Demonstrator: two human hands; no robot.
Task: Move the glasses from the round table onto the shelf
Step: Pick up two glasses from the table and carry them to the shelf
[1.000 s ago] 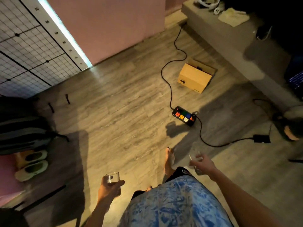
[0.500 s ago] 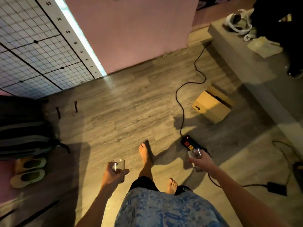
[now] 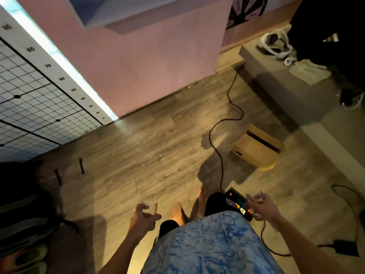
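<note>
Glasses are in both hands. One small clear drinking glass [image 3: 151, 208] sits upright in the left hand [image 3: 142, 220], with the fingers wrapped around it. A second small clear glass [image 3: 255, 204] is gripped in the right hand [image 3: 263, 207]; it looks blurry. Both are held up over the grey wooden floor [image 3: 138, 155]. Bare feet show below, next to a black power strip with coloured buttons [image 3: 238, 201]. A black cord [image 3: 219, 147] runs from it past a brown cardboard box [image 3: 254, 150] toward the pink wall [image 3: 138, 62].
</note>
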